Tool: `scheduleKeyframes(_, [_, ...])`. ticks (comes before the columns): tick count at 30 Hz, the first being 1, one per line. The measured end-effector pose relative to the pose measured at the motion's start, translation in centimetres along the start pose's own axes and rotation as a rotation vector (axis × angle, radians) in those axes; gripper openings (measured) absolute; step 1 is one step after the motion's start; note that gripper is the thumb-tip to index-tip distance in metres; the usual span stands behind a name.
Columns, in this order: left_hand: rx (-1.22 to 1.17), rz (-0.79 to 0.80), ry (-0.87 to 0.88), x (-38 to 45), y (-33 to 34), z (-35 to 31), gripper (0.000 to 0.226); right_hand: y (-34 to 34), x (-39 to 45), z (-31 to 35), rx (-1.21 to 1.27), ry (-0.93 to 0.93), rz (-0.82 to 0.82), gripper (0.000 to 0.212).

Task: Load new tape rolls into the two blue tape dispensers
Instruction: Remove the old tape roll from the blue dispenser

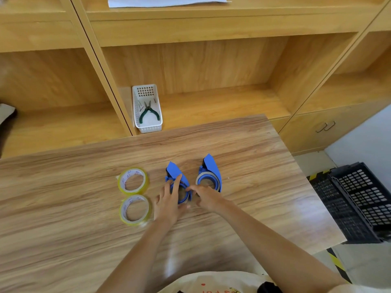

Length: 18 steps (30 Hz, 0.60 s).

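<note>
A person leans over a wood-grain tabletop (pixel 254 157), both bare forearms reaching toward the centre of the frame. Two blue plastic tape dispensers lie side by side there. The left hand (pixel 169 203) rests on the nearer left dispenser (pixel 176 176), fingers spread over its round hub, not clamped. The right hand (pixel 206 196) points a finger into the gap between it and the right dispenser (pixel 210 173); whether it grips anything I cannot tell. Two new rolls of clear yellowish tape (pixel 132 180) (pixel 135 210) lie flat just left of the hands, untouched. Upper left of centre, a white plastic basket (pixel 147 108) on a shelf holds pliers. The dispenser looks light; pressing unevenly could make it slide or tip on the smooth wood.
</note>
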<state>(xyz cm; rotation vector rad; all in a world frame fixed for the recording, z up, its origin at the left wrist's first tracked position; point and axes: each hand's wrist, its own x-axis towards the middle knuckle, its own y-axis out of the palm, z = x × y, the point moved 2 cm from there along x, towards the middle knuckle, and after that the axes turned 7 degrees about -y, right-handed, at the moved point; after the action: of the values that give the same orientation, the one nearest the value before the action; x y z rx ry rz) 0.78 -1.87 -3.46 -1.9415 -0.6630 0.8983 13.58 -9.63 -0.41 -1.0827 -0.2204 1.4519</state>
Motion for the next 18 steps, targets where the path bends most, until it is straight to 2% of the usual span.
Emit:
scheduleKeyframes(6, [0.049, -0.024, 0.027, 0.1, -0.4, 0.7, 0.102, -0.3, -0.3, -0.8, -0.024, -0.007, 0.005, 0.065])
scheduleKeyframes(18, [0.079, -0.005, 0.051, -0.2, -1.1, 2.0, 0.104, -1.8, -0.5, -1.5, -0.05, 0.026, -0.051, 0.047])
